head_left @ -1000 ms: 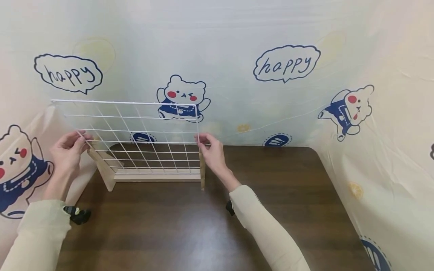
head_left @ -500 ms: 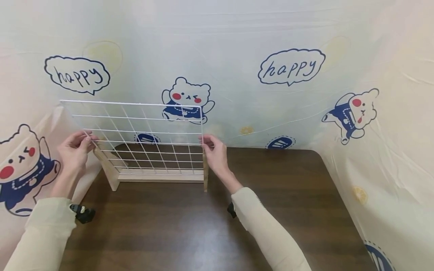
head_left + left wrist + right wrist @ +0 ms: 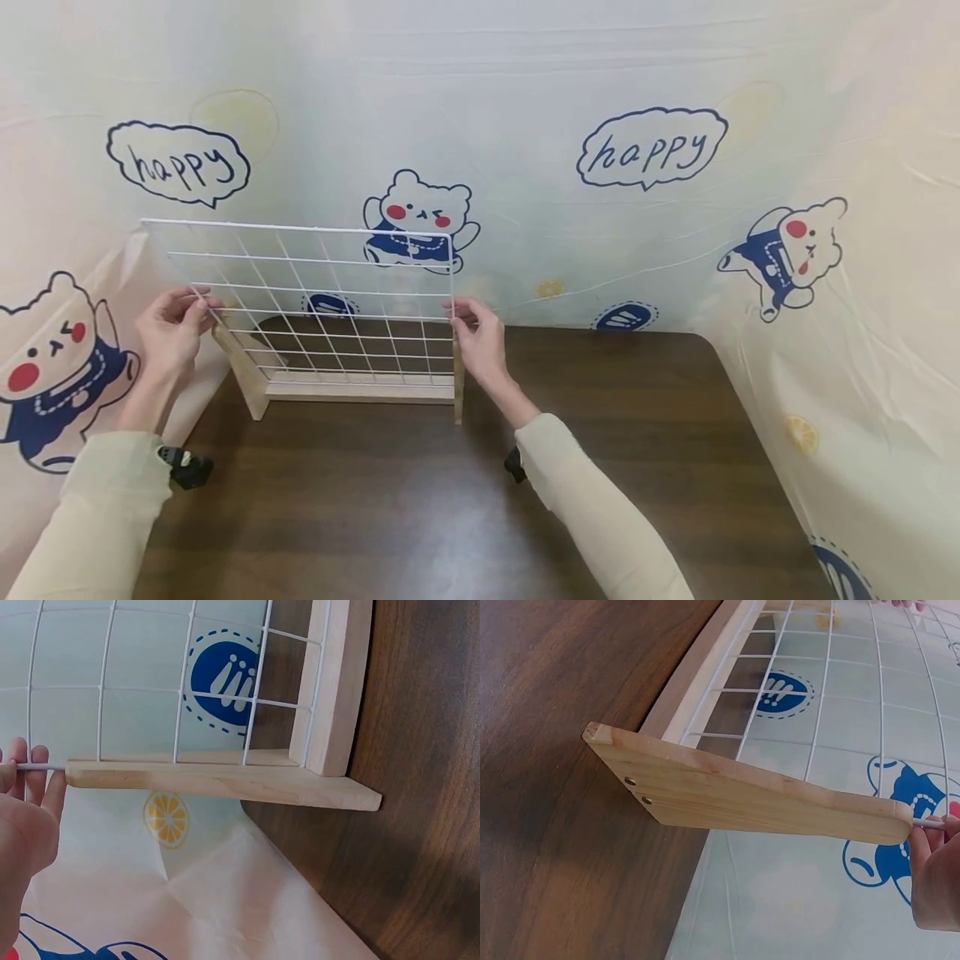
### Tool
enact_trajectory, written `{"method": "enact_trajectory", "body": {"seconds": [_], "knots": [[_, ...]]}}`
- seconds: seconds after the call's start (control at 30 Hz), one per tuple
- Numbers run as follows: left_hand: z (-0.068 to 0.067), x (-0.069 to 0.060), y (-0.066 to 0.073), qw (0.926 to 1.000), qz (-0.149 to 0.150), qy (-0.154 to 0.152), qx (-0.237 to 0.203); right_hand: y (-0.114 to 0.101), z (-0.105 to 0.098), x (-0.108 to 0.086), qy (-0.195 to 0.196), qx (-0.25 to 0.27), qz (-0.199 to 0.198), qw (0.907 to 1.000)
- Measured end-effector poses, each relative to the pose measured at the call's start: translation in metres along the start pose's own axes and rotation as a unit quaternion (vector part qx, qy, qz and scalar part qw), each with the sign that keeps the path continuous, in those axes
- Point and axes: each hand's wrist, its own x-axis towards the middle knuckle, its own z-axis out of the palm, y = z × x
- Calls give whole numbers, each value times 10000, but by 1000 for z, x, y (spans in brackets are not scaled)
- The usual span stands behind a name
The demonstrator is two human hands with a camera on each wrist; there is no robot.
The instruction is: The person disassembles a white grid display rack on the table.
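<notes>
Printed fabric [image 3: 525,58] backs and flanks a dark wood-grain table [image 3: 420,508], on which a wooden stand [image 3: 360,398] rests toward the far left. White wire grid [image 3: 337,313] is positioned between the stand's left side panel [image 3: 242,371] and right side panel [image 3: 460,379], its long axis running left to right, parallel to the crosspiece. Left hand [image 3: 171,329] pinches the left side wire; right hand [image 3: 482,340] pinches the right side wire. Both grips sit just above the upper panel ends, with each side wire emerging there in line with its panel; neither hand is clearly nearer. Most of the grid's free height lies above the grips. In this inspector's judgement, alignment of side wires to panels is the governing relation; whether the wires are fully seated cannot be determined.
</notes>
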Motion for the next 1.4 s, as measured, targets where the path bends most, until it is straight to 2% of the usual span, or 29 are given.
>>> {"method": "enact_trajectory", "body": {"seconds": [0.27, 0.5, 0.73, 0.9, 1.0, 1.2, 1.4], "knots": [[3, 0, 7, 9995, -127, -294, -55, 2, -1, 1, -77, 25, -158, 9998], [0, -2, 8, 9987, -87, -307, -394, 3, 1, 1, -241, -33, -241, 9994], [-1, -3, 7, 9993, -78, -292, -227, -36, -9, -8, -393, 183, -341, 9985], [0, -1, 6, 9996, -63, -244, -158, -15, -3, -2, -382, 178, -378, 9984], [-1, 1, 5, 9998, 55, -196, -77, -4, -1, 2, -345, 89, -418, 9985], [0, 4, 6, 9995, 190, -227, 97, -4, -4, 7, -335, 32, -475, 9983], [3, -1, 7, 9987, 200, -387, -265, -3, -4, 4, -347, 64, -383, 9986]]}}
